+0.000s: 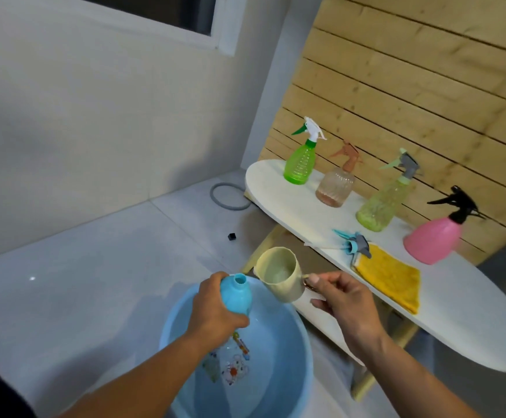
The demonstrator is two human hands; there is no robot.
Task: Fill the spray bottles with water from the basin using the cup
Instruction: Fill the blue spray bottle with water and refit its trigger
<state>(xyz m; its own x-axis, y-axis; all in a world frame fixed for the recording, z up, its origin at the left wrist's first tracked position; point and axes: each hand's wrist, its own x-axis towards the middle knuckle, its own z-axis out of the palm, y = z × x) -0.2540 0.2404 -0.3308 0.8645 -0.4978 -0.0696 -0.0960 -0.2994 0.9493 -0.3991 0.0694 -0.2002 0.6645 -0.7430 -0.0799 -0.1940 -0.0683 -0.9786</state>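
The left hand (215, 309) grips an uncapped blue bottle (236, 294) over the blue basin (294, 372); the right hand (342, 300) holds a cream cup (279, 274) by its handle, tilted beside the bottle's mouth. The basin holds water. No writing is legible.

White oval board (291, 203), beyond the right hand's fingers (321, 303): green spray bottle (300, 164), amber bottle (334, 187), yellow-green bottle (381, 206), pink bottle (433, 239), detached blue spray head (356, 244), yellow cloth (390, 277). Tiled floor (95, 267): blue basin (294, 372), grey ring (227, 196), black cube (231, 236).
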